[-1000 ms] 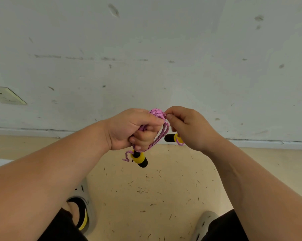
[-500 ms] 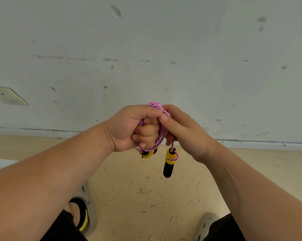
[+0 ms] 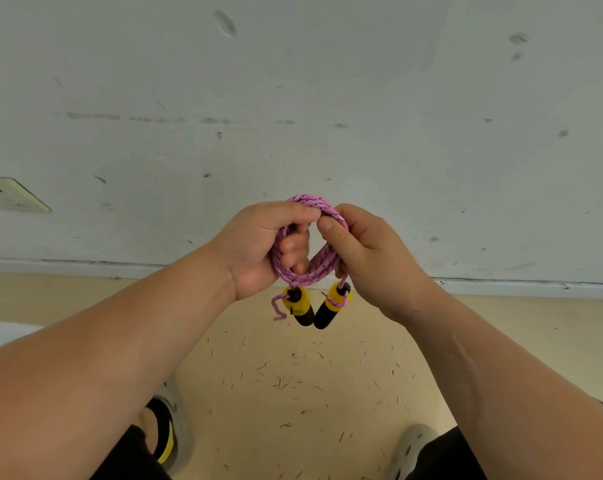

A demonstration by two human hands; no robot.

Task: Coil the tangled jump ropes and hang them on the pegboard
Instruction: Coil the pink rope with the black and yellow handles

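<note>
- Nearest, low below the rope (image 3: 322,266): black shorts (image 3: 130,459), plus a left shoe (image 3: 170,434) and a right shoe (image 3: 411,448), both pale, flat on the floor (image 3: 293,375).
- Either side of the rope: left forearm (image 3: 102,358) and right forearm (image 3: 501,375), bare, angled inward and up toward it.
- Left hand (image 3: 255,247): clamped on the left side of the rope. Thumb laid over the top strands, fingers (image 3: 293,245) curled through the middle of the loop.
- Right hand (image 3: 373,258): clamped on the right side of the rope. Thumb pressed to the top strands, tip just beside the left thumb. Remaining fingers mostly hidden behind the strands.
- Rope: pink with dark flecks, wound into a small multi-strand loop, held in the air between both hands, clear of the floor.
- Directly under the rope: left handle (image 3: 298,306) and right handle (image 3: 331,306), each yellow at the top and black below, hanging side by side with lower tips angled together. Contact between the tips not determinable.
- Just left of the left handle: short frayed rope end (image 3: 278,308), hanging loose.
- Floor under the rope: tan, scattered with short dark fibres.
- Behind and below the rope: pale baseboard (image 3: 501,287) along the floor edge.
- Behind the rope: grey-white wall (image 3: 328,98), scuffed and spotted.
- Far left of the rope, on the wall: pale socket plate (image 3: 10,195).
</note>
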